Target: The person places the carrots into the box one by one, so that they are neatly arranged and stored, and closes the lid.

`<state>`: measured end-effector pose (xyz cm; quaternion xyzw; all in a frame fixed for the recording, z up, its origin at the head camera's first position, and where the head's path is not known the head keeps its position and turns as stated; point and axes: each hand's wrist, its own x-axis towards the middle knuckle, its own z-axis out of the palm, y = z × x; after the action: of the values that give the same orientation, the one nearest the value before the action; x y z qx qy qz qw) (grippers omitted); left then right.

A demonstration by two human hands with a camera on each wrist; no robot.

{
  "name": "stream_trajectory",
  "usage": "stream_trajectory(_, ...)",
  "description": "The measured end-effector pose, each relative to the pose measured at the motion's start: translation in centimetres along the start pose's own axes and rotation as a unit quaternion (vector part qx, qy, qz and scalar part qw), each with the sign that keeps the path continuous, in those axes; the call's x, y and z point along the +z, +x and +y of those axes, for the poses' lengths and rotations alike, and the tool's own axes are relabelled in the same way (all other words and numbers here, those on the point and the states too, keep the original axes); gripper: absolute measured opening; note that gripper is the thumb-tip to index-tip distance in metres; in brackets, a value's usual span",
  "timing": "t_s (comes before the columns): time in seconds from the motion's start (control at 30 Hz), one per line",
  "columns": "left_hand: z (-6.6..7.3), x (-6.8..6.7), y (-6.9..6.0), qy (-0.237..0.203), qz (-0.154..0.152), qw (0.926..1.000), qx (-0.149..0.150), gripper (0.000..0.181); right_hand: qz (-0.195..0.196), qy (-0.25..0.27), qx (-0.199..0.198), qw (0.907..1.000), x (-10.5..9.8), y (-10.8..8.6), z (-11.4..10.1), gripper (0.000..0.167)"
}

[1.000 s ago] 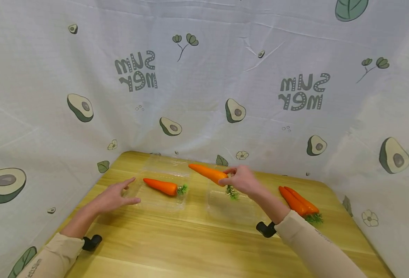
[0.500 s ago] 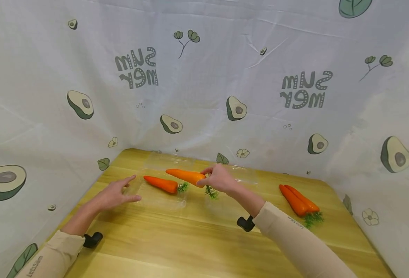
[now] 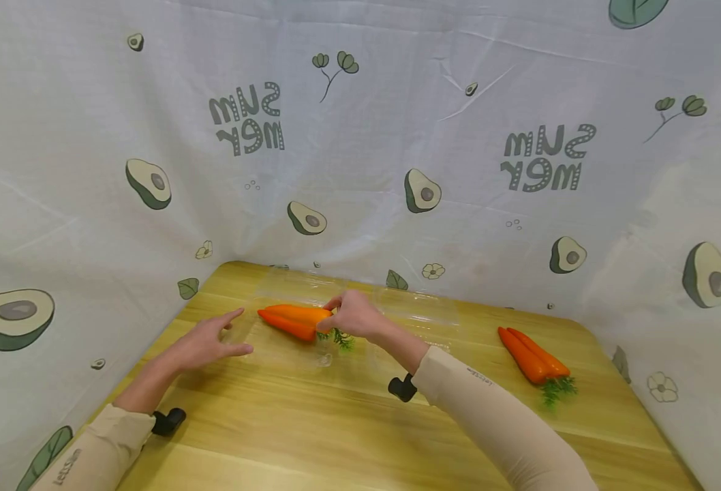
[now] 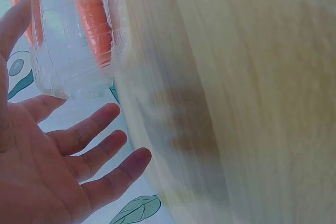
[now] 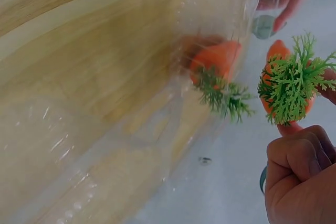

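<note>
My right hand (image 3: pixel 357 316) pinches an orange toy carrot (image 3: pixel 302 313) near its leafy end. That carrot hangs above the left clear plastic container (image 3: pixel 274 356), where a redder carrot (image 3: pixel 285 329) lies. In the right wrist view, the held carrot's green leaves (image 5: pixel 291 85) hide much of its body, and the lower carrot (image 5: pixel 218 59) shows through the plastic. My left hand (image 3: pixel 204 344) spreads its fingers at the container's left end. In the left wrist view, its fingers lie on either side of the container's corner; whether they touch it is unclear.
A second clear container (image 3: pixel 418 305) with a raised lid stands to the right, mostly behind my right arm. Two more carrots (image 3: pixel 532 361) lie side by side on the right of the wooden table (image 3: pixel 311 423). A patterned white cloth (image 3: pixel 360 136) hangs around the table.
My right hand has carried the orange carrot leftward and down, from beside the left container to over the carrot inside it. The left hand has stayed nearly still.
</note>
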<state>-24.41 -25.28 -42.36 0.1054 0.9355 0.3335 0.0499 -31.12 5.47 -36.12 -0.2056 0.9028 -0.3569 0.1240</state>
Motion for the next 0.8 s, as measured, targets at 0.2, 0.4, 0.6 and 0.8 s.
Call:
stream_trajectory(0.2, 0.1, 0.0, 0.1, 0.001, 0.001, 1.0, 0.007, 0.093, -0.005, -0.029, -0.015, 0.9995, 1.4, 1.0, -0.7, 0.041)
stream_trajectory(0.4, 0.2, -0.1, 0.0, 0.0, 0.003, 0.9999, 0.011, 0.093, -0.012, -0.049, -0.025, 0.9984, 2.7, 1.9, -1.2, 0.038)
stream_trajectory(0.6, 0.1, 0.0, -0.1, -0.001, 0.002, 1.0, 0.006, 0.094, -0.018, -0.087, -0.023, 0.9958, 3.8, 2.4, -1.4, 0.03)
stream_trajectory(0.8, 0.1, 0.1, -0.1, 0.003, 0.003, 1.0, 0.003, 0.094, -0.029, -0.155, -0.016, 0.9874, 4.7, 2.5, -1.4, 0.03)
